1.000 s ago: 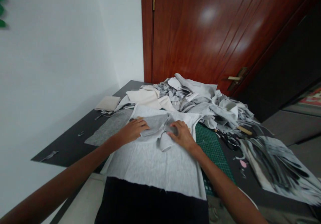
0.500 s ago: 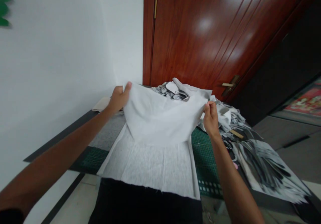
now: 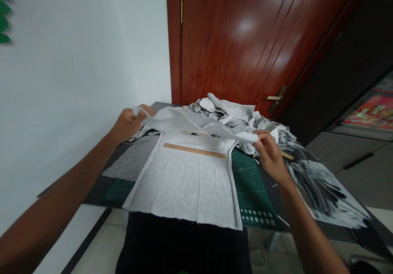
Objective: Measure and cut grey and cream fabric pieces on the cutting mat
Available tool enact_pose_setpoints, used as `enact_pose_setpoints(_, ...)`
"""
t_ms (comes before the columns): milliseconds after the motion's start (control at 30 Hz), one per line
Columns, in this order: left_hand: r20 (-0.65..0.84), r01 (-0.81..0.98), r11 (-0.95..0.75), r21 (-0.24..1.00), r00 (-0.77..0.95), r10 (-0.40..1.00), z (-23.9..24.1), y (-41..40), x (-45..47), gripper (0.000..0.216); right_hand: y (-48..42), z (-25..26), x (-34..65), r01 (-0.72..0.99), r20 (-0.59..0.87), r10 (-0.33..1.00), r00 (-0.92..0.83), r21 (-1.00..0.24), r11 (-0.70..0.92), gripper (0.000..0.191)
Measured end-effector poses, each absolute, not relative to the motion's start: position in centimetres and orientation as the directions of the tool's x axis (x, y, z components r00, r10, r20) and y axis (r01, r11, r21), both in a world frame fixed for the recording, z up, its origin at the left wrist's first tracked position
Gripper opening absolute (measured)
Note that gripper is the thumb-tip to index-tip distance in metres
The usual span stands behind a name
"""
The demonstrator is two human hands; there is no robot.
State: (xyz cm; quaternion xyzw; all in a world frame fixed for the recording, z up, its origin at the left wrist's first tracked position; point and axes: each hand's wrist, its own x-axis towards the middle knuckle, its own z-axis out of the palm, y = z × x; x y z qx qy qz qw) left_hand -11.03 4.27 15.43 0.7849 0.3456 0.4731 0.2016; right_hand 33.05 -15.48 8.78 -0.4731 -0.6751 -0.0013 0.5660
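Observation:
My left hand pinches one end of a pale grey piece of fabric, somewhat smeared by motion. The other end is gripped by my right hand, so the fabric stretches between them in the air. Below it, a light grey fabric piece with rolled side edges lies flat, its front edge over the table's edge. A wooden ruler rests across the upper part of that piece. Under the fabric a green cutting mat shows at both sides.
Behind the hands a heap of grey fabric scraps lies against a brown door. Darker grey fabric is on the left. A fanned stack of fabric strips lies on the right of the dark table. A white wall borders the left.
Both hands have moved apart, and the held fabric has gone from hanging like a sheet to a narrow stretched band. The ruler on the lower piece has come into view.

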Motion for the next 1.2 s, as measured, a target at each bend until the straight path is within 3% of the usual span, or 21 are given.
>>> enact_pose_setpoints(100, 0.380, 0.347, -0.705, 0.618, 0.654, 0.654, 9.7, 0.3, -14.6, 0.086, -20.1, 4.5, 32.4, 0.632, 0.569, 0.814, -0.120, -0.588, 0.505, 0.018)
enact_pose_setpoints(200, 0.113, 0.450, -0.722, 0.525, 0.804, 0.584, 4.7, -2.6, -18.0, 0.061, -23.3, 0.4, 32.0, 0.622, 0.355, 0.901, -0.249, -0.654, 0.430, 0.017)
enact_pose_setpoints(267, 0.025, 0.480, -0.721, 0.500, 0.824, 0.566, 2.4, -3.8, -20.0, 0.042, -24.6, -1.4, 31.7, 0.636, 0.268, 0.920, -0.286, -0.665, 0.392, 0.018)
enact_pose_setpoints(333, 0.010, 0.479, -0.725, 0.494, 0.831, 0.556, 1.1, -4.6, -21.6, 0.034, -25.5, -2.3, 31.6, 0.653, 0.227, 0.931, -0.285, -0.665, 0.362, 0.019)
enact_pose_setpoints(600, -0.041, 0.473, -0.745, 0.471, 0.855, 0.517, 0.4, -6.2, -24.1, 0.048, -27.8, -1.3, 31.1, 0.668, 0.196, 0.934, -0.297, -0.657, 0.350, 0.013)
enact_pose_setpoints(800, -0.094, 0.555, -0.713, 0.428, 0.813, 0.575, 2.8, -7.0, -24.7, 0.052, -28.4, 0.0, 31.0, 0.648, 0.142, 0.922, -0.359, -0.673, 0.356, 0.010)
enact_pose_setpoints(933, -0.134, 0.563, -0.706, 0.430, 0.813, 0.566, 5.3, -5.6, -22.3, 0.048, -26.8, 1.1, 30.8, 0.641, 0.232, 0.926, -0.296, -0.671, 0.373, 0.020)
enact_pose_setpoints(1067, -0.006, 0.421, -0.789, 0.447, 0.883, 0.468, 6.6, -3.9, -15.5, 0.045, -24.4, 1.5, 29.2, 0.692, 0.331, 0.906, -0.263, -0.590, 0.416, 0.020)
enact_pose_setpoints(1200, 0.091, 0.397, -0.835, 0.381, 0.882, 0.461, 5.3, -1.9, -8.7, 0.056, -22.5, 0.6, 28.4, 0.830, 0.364, 0.890, -0.275, -0.378, 0.411, 0.024)
